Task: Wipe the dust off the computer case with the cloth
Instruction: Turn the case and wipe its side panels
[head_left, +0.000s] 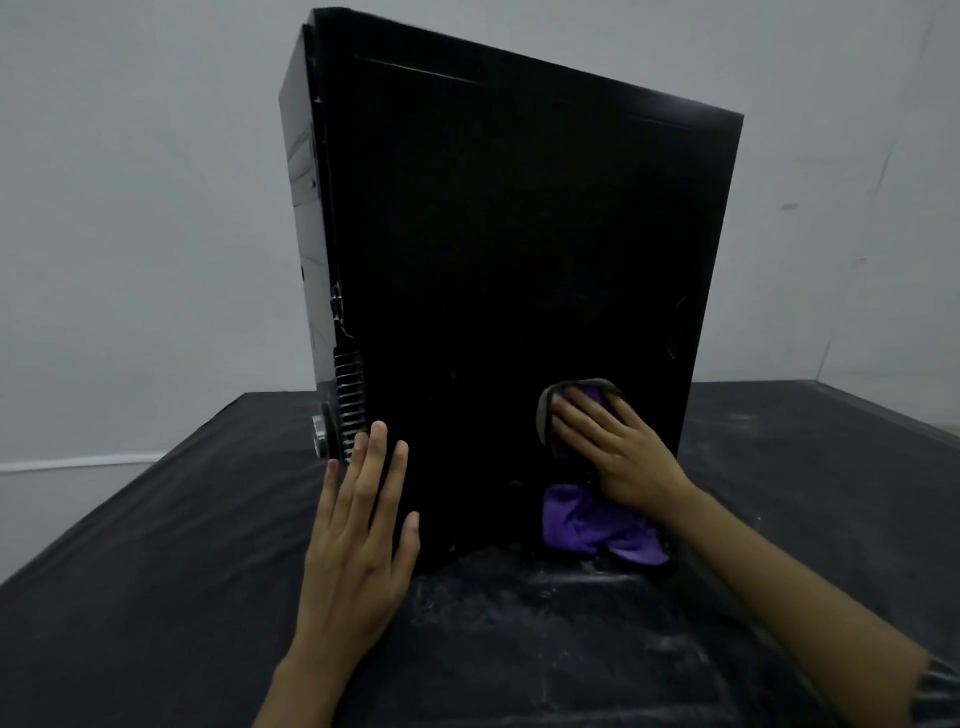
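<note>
Black table (156, 571): left hand (358, 525) flat on case (509, 249) edge; right hand (613, 447) presses cloth (592, 525).

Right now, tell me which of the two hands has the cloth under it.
The right hand: it presses the purple cloth against the computer case. The left hand lies flat and bare on the case's near left edge.

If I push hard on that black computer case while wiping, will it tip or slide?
The computer case stands tall and upright, so it might tip. The left hand lies flat against it, likely steadying it. The table cover looks smooth, so sliding seems possible.
</note>
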